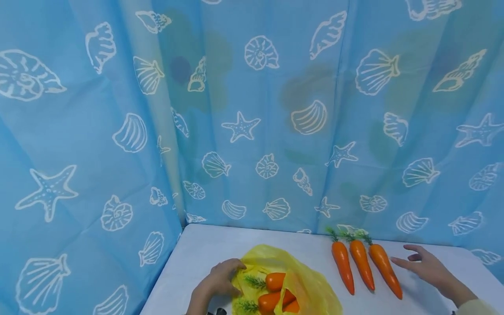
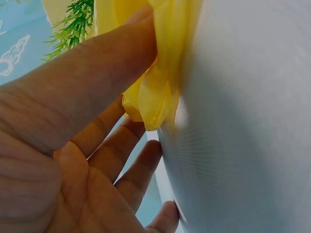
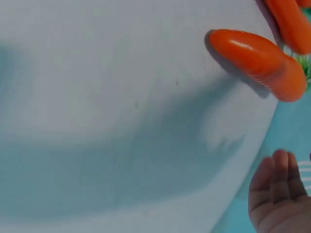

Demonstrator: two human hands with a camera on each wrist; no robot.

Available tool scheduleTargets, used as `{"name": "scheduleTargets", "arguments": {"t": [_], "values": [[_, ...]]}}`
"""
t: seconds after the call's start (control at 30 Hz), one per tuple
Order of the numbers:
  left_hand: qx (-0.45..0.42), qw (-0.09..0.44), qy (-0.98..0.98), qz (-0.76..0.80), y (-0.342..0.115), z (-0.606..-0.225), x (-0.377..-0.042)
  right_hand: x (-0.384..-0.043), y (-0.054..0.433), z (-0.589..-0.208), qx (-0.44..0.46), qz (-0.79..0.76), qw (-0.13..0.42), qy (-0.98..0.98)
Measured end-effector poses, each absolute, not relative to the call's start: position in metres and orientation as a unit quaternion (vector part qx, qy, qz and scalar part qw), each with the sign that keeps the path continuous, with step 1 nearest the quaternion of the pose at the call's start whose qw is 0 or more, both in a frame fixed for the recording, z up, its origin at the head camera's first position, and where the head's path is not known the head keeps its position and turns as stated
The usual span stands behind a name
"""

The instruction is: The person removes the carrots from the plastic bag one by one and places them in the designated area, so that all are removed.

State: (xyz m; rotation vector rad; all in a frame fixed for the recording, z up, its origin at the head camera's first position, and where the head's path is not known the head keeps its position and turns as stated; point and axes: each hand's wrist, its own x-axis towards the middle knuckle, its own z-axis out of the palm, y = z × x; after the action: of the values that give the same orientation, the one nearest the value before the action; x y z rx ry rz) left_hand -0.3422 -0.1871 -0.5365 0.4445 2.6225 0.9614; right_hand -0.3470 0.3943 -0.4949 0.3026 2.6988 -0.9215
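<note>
A yellow plastic bag (image 1: 320,291) lies on the table with its mouth toward my left hand (image 1: 216,282). That hand pinches the bag's rim; the left wrist view has the bunched film (image 2: 155,94) between thumb and fingers. Inside the bag are orange carrots (image 1: 274,281) with green feathery tops, partly hidden by the film. Three more carrots (image 1: 361,264) lie side by side to the right of the bag, tops toward the back. My right hand (image 1: 427,267), holding nothing, hovers with spread, relaxed fingers just right of the rightmost carrot (image 1: 386,271).
The white table (image 1: 212,238) ends at the back and left against a blue curtain (image 1: 252,197) printed with white shells and starfish. The carrot tops (image 1: 334,234) reach the table's back edge. A shadow of the right hand falls on the tabletop.
</note>
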Motion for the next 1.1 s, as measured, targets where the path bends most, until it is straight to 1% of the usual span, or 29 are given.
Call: {"name": "scheduleTargets", "arguments": {"t": [0.1,0.33,0.57,0.8,1.1], "values": [[0.155,0.152,0.917,0.336,-0.184,-0.541,-0.342,-0.342,0.39,-0.483,0.074,-0.305,0.119,0.942],[0.173,0.145,0.914,0.338,-0.188,-0.538,-0.338,-0.34,0.357,-0.456,0.001,-0.313,0.073,0.947],[0.158,0.148,0.915,0.34,-0.185,-0.535,-0.339,-0.333,0.322,-0.437,-0.043,-0.319,0.035,0.946],[0.171,0.147,0.91,0.347,-0.185,-0.537,-0.339,-0.325,0.291,-0.425,-0.073,-0.334,0.038,0.939],[0.186,0.147,0.913,0.332,-0.187,-0.536,-0.341,-0.322,0.267,-0.424,-0.096,-0.354,0.066,0.928]]}}
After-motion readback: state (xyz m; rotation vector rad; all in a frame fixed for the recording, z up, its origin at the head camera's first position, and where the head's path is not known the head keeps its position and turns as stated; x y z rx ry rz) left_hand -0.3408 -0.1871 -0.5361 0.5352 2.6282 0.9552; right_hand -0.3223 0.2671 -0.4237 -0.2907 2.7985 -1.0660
